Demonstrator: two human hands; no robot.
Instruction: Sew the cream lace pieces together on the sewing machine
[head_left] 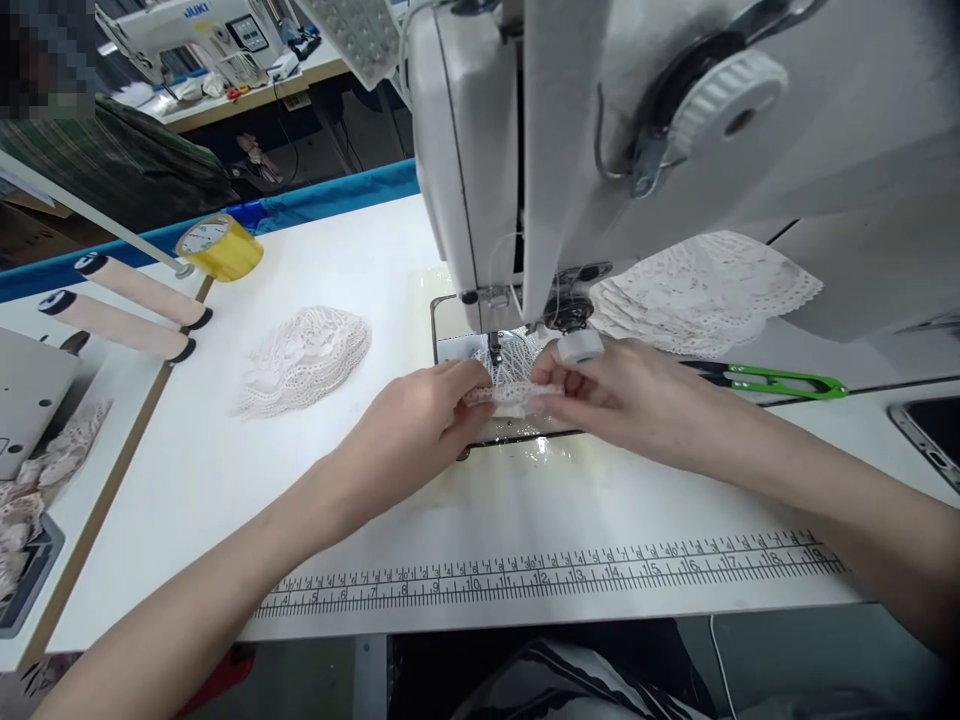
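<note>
A piece of white lace lies under the presser foot of the sewing machine. Its near edge is pinched between the thumb and fingers of my left hand, just left of the foot. On the other side, my right hand grips the same edge, fingers curled below the machine's white knob. The needle tip is too small to make out. To the left, a stack of cut lace pieces rests on the table. Another lace pile sits behind my right hand.
Green-handled thread snips lie right of my right hand, with a phone farther right. Yellow tape and two thread cones are at the left. A printed ruler runs along the front edge. Someone in dark clothing is beyond.
</note>
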